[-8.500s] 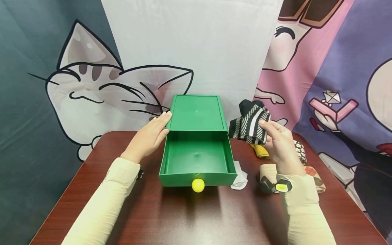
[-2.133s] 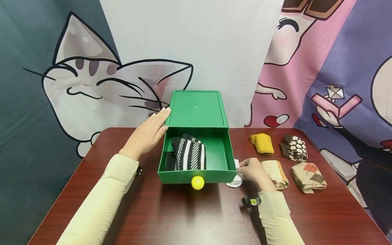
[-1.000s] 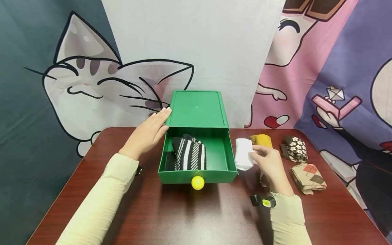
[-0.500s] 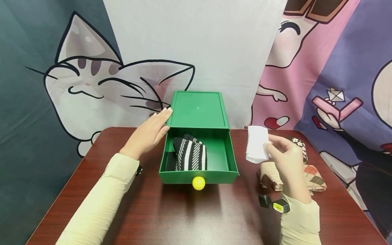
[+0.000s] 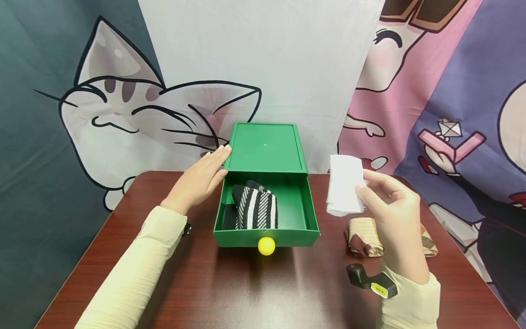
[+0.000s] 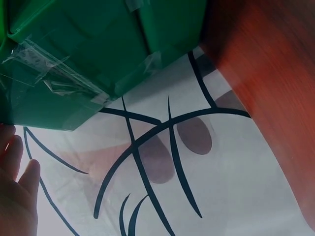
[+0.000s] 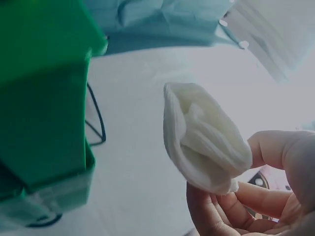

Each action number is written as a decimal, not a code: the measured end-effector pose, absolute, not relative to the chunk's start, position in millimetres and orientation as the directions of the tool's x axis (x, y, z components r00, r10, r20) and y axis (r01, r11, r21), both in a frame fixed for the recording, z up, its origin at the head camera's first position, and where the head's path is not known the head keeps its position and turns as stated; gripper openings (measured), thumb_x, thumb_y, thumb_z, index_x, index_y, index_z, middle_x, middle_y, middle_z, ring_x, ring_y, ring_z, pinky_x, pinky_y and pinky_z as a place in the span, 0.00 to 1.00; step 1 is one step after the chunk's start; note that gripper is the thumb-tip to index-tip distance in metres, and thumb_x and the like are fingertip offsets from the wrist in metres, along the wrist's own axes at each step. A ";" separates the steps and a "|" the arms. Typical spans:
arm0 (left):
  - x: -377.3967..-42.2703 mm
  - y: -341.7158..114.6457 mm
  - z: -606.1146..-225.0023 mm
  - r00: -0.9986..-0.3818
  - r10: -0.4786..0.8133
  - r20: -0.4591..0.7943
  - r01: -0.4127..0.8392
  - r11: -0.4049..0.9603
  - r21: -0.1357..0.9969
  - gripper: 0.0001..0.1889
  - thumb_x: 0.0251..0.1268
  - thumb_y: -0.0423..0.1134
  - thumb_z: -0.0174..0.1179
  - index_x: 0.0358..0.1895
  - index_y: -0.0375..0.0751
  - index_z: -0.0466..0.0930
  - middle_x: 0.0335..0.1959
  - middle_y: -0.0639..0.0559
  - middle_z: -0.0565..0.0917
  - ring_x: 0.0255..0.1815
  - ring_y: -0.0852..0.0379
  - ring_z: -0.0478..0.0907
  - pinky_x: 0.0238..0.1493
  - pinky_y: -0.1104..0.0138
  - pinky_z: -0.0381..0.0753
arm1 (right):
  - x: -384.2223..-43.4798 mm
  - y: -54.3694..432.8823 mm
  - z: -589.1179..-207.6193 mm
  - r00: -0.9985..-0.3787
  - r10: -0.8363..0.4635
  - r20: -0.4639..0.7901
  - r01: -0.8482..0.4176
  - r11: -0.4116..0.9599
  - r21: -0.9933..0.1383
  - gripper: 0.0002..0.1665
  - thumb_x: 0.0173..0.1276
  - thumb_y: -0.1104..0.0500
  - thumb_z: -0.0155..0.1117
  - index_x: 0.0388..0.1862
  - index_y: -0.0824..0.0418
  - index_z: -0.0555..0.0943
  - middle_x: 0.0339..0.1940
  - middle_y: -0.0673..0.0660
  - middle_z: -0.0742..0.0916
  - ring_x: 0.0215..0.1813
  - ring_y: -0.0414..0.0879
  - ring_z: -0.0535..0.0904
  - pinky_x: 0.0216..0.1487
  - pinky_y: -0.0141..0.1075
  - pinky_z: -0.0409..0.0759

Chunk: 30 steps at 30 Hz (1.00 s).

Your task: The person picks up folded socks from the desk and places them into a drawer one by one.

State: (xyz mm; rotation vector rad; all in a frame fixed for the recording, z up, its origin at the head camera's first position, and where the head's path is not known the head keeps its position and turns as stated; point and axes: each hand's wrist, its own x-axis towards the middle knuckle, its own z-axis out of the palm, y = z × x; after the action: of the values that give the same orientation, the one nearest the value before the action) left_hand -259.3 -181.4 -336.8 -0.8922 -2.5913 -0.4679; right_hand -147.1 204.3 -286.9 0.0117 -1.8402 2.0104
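Between thumb and fingers, my right hand (image 5: 392, 210) pinches a folded white sock (image 5: 345, 185), raised above the table to the right of the green box. In the right wrist view the sock (image 7: 206, 140) shows its rolled, open end. My left hand (image 5: 199, 180) has straight fingers and touches the upper left side of the green box (image 5: 265, 146); in the left wrist view only part of this hand (image 6: 17, 182) shows. The box's drawer (image 5: 293, 201) is pulled out, with a yellow ball knob (image 5: 266, 246). A folded black-and-white striped sock (image 5: 256, 208) lies in the drawer's left part.
On the table (image 5: 263, 292), a folded cream sock (image 5: 365, 236) lies near my right wrist. Part of an argyle sock (image 5: 428, 242) shows behind the right arm, which hides other things there. A printed cloth (image 5: 263, 59) hangs behind the table.
The striped sock went from my right hand into the drawer. Afterwards my right hand picked up the white sock beside the drawer and raised it rightward. My left hand stayed at the box.
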 end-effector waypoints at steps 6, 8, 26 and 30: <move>-258.3 -181.3 -336.9 -0.737 0.517 0.436 0.638 0.745 0.195 0.30 0.82 0.43 0.47 0.80 0.36 0.56 0.80 0.44 0.60 0.80 0.45 0.56 0.82 0.54 0.50 | -148.1 190.3 -282.3 -0.936 0.189 0.296 -0.299 0.012 -0.954 0.14 0.66 0.68 0.70 0.50 0.66 0.87 0.33 0.56 0.89 0.31 0.42 0.86 0.31 0.32 0.87; -258.2 -181.1 -336.8 -0.737 0.516 0.436 0.637 0.746 0.195 0.30 0.82 0.43 0.47 0.80 0.37 0.56 0.80 0.44 0.60 0.80 0.44 0.56 0.82 0.54 0.50 | -150.3 186.2 -283.3 -0.944 0.144 0.296 -0.295 0.030 -0.955 0.14 0.66 0.67 0.70 0.51 0.65 0.87 0.33 0.56 0.89 0.32 0.42 0.86 0.31 0.31 0.87; -258.4 -180.3 -336.1 -0.746 0.509 0.430 0.630 0.749 0.204 0.30 0.83 0.44 0.46 0.81 0.39 0.55 0.81 0.46 0.59 0.82 0.50 0.53 0.81 0.54 0.50 | -168.5 162.9 -301.8 -0.907 0.036 0.420 -0.376 0.382 -0.844 0.10 0.62 0.68 0.71 0.43 0.62 0.89 0.28 0.51 0.85 0.28 0.39 0.81 0.28 0.25 0.78; -258.6 -180.7 -336.8 -0.746 0.510 0.428 0.630 0.749 0.205 0.30 0.83 0.44 0.46 0.81 0.38 0.55 0.81 0.46 0.59 0.81 0.48 0.54 0.81 0.53 0.51 | -170.3 161.3 -304.6 -0.881 0.017 0.473 -0.420 0.431 -0.799 0.09 0.61 0.69 0.71 0.40 0.61 0.89 0.27 0.54 0.86 0.27 0.38 0.81 0.29 0.24 0.78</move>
State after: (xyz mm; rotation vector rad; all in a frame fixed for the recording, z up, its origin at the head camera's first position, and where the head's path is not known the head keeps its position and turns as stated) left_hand -258.6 -180.7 -336.8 -0.8787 -2.6029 -0.4842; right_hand -170.3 161.3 -304.6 0.3422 -2.2773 1.4428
